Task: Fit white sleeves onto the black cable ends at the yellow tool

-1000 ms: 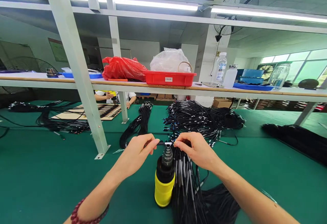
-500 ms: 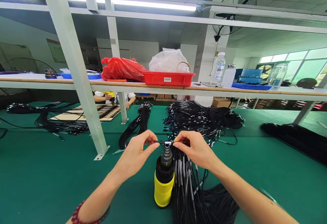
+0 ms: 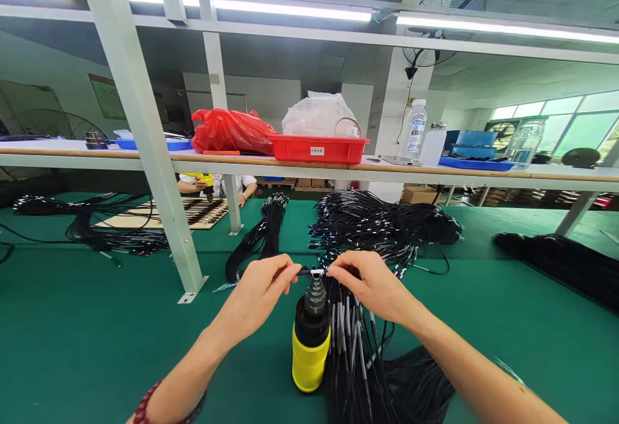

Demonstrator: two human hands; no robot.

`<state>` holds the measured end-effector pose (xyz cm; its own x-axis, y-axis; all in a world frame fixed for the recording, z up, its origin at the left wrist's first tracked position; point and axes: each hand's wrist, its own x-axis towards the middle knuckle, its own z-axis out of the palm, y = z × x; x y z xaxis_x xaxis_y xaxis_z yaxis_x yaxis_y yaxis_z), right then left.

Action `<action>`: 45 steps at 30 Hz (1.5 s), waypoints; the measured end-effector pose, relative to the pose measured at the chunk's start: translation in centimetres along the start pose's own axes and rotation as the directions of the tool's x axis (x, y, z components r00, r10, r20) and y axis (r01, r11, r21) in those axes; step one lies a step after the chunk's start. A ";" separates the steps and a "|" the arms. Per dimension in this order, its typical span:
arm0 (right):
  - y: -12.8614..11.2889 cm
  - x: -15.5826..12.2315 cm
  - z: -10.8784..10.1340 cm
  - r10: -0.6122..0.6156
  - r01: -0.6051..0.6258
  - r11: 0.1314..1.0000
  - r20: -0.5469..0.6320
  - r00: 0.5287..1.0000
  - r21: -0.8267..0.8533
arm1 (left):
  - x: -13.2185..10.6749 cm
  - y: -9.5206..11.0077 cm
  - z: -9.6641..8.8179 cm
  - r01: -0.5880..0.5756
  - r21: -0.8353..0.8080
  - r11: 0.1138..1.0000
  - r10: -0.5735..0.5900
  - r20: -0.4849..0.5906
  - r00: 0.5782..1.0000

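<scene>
Between my two hands a thin black cable with a short white section (image 3: 317, 272) is stretched level. My left hand (image 3: 264, 292) pinches its left part between thumb and fingertips. On the other side, my right hand (image 3: 370, 281) pinches it just right of the white section. Right below stands a yellow and black heat gun (image 3: 311, 353), upright, its ribbed metal nozzle pointing up at the white section. Whether nozzle and cable touch, I cannot tell. Many black cables with grey sleeves (image 3: 349, 334) lie beside the heat gun, partly under my right forearm.
Bundles of black cables (image 3: 382, 218) lie farther back, with another bundle (image 3: 556, 263) at right. A white post (image 3: 186, 263) rises at left. Above runs a shelf with a red tray (image 3: 319, 150) and bottles. Behind it a person's hand (image 3: 200, 183) holds another yellow tool.
My left hand has shifted slightly, its fingers now closer together around the cable. My right hand and the heat gun stay nearly where they were.
</scene>
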<state>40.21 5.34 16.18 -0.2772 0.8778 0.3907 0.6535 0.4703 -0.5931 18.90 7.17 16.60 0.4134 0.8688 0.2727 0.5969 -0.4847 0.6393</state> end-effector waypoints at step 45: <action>-0.2 0.1 0.6 0.006 -0.006 1.000 0.004 1.000 0.014 | 0.0 -0.6 0.1 -0.041 0.049 0.998 0.045 -0.079 0.996</action>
<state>39.57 5.38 15.92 -0.2766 0.8808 0.3842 0.6452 0.4665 -0.6050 18.60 7.45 16.15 0.3844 0.8514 0.3568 0.6127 -0.5244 0.5913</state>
